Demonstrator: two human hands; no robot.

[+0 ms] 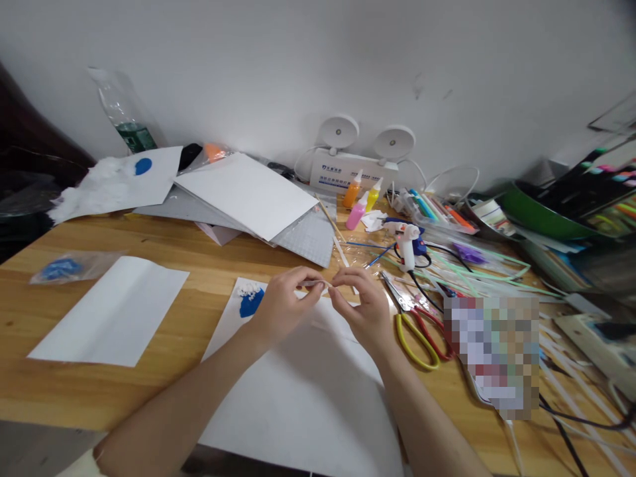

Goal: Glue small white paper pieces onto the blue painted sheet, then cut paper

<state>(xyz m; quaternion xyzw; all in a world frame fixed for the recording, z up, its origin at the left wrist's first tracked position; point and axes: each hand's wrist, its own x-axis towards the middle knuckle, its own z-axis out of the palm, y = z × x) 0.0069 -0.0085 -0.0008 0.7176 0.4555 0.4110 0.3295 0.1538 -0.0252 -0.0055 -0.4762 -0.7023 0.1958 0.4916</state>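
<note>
Above a large white sheet [308, 404], my left hand [288, 305] pinches a thin pale strip [311, 283] between thumb and fingers. The fingertips of my right hand [365, 308] are closed at the strip's other end, close to the left fingertips. What the strip is made of is too small to tell. On the sheet's upper left corner, beside my left hand, lies a blue patch [251, 303] with white crumbs at its edge. Scissors [417, 324] with yellow and red handles rest just right of my right hand.
A white hot glue gun [406, 245] stands behind the scissors, near small paint bottles [356, 211]. A phone with a blurred screen [491, 358], cords and pale strips cover the right side. White boards [248, 192] are stacked behind; a folded white paper [114, 311] lies left.
</note>
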